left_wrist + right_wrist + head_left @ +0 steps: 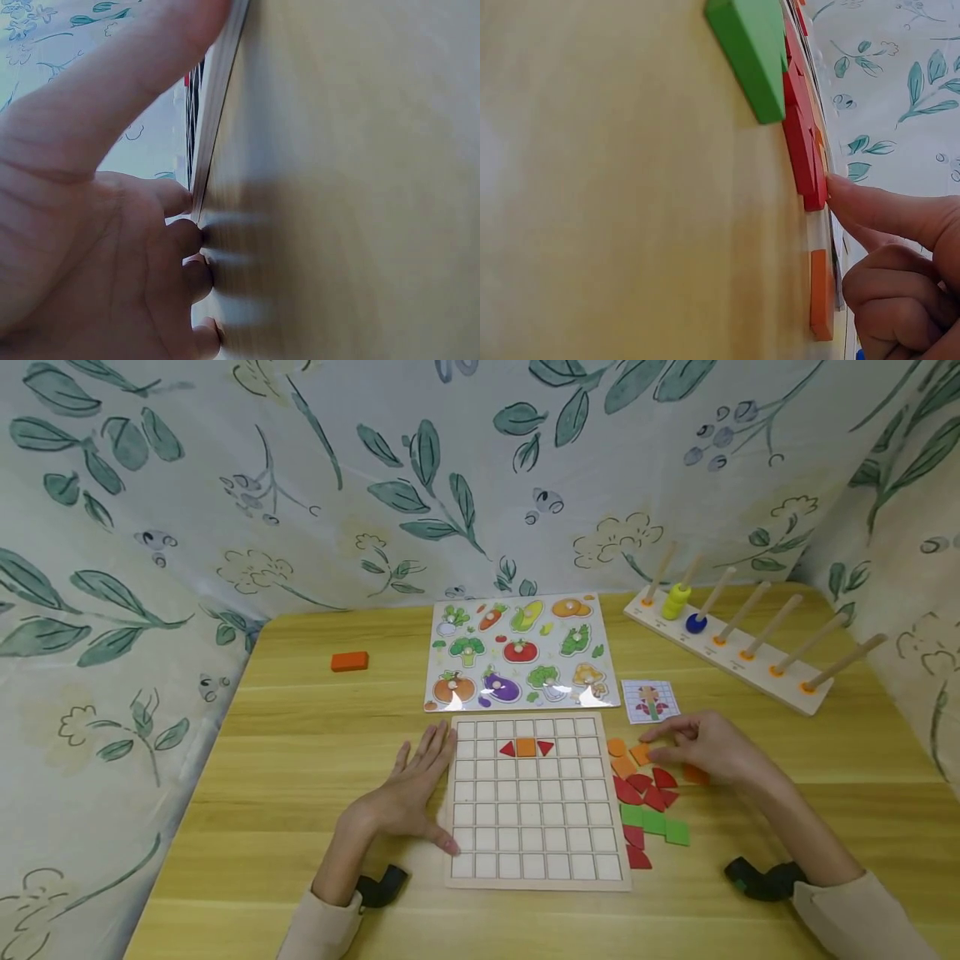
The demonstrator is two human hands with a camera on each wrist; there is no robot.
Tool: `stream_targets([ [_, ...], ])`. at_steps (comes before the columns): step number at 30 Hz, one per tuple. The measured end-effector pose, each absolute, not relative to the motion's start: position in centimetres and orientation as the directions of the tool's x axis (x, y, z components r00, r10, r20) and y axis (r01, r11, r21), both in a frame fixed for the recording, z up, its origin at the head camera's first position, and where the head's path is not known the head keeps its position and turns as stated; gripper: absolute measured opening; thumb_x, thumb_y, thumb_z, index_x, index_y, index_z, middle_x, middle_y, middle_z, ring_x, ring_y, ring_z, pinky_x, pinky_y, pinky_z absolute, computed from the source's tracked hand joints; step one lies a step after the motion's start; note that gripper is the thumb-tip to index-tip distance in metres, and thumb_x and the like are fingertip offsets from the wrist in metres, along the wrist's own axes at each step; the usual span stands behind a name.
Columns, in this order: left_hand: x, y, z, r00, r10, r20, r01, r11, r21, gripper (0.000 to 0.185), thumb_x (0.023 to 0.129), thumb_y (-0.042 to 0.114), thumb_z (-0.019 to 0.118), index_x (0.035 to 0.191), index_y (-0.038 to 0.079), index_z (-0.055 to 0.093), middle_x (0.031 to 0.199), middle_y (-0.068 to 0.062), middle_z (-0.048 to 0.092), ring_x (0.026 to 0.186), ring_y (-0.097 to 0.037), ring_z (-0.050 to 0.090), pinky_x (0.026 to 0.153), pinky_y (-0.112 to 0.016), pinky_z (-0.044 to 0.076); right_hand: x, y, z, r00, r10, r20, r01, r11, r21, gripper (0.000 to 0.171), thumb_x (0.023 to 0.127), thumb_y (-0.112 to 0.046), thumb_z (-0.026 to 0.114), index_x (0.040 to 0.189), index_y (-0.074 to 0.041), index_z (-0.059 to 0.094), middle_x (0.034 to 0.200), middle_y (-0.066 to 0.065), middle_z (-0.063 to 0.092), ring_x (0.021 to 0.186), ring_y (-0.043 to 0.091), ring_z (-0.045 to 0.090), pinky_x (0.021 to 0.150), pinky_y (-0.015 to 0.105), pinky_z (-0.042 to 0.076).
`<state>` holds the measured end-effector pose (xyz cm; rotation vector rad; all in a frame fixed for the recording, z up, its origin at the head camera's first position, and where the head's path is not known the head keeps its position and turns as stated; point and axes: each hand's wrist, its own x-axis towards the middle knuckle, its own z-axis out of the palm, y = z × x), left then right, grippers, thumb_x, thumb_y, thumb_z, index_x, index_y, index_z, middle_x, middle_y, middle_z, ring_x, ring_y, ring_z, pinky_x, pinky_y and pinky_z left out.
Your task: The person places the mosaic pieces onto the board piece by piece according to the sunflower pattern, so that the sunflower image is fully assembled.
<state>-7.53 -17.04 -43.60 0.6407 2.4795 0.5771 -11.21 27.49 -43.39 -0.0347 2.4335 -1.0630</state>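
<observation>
A wooden grid board lies in front of me on the table. In its second row sit a red triangle, an orange square and another red triangle. My left hand lies flat on the table, fingers straight against the board's left edge. My right hand hovers low over a pile of orange, red and green pieces right of the board. In the right wrist view its index finger is stretched out and touches a red piece; the other fingers are curled.
A small pattern card lies behind the pile. Further back are a vegetable peg puzzle and a peg rack with yellow and blue rings. An orange block sits far left. Leaf-print cloth walls surround the table.
</observation>
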Motion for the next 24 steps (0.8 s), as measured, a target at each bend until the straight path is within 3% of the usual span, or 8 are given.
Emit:
stream_targets([
  [14, -7.59, -17.05, -43.82, -0.759, 0.542, -0.361, 0.322, 0.794, 0.516, 0.155, 0.062, 0.055, 0.096, 0.165, 0.006, -0.008, 0.173, -0.013, -0.021, 0.161, -0.035, -0.016, 0.128, -0.065, -0.007, -11.4, 27.47, -43.37, -0.881, -0.271, -0.388, 0.116, 0.671, -0.732, 0.037, 0.085, -0.02, 0.085, 0.117, -0.003, 0.075, 0.063, -0.003, 0.029, 0.055, 0.011, 0.029, 0.05, 0.027, 0.025],
  [24, -7.63, -17.14, -43.87, -0.758, 0.545, -0.358, 0.329, 0.793, 0.512, 0.155, 0.062, 0.055, 0.095, 0.165, 0.006, -0.009, 0.173, -0.013, -0.022, 0.161, -0.035, -0.016, 0.128, -0.065, -0.008, -11.43, 27.76, -43.48, -0.887, -0.244, -0.392, 0.136, 0.673, -0.727, 0.041, 0.083, -0.021, 0.087, 0.115, -0.001, 0.072, 0.064, -0.003, 0.032, 0.055, 0.01, 0.032, 0.049, 0.026, 0.027],
])
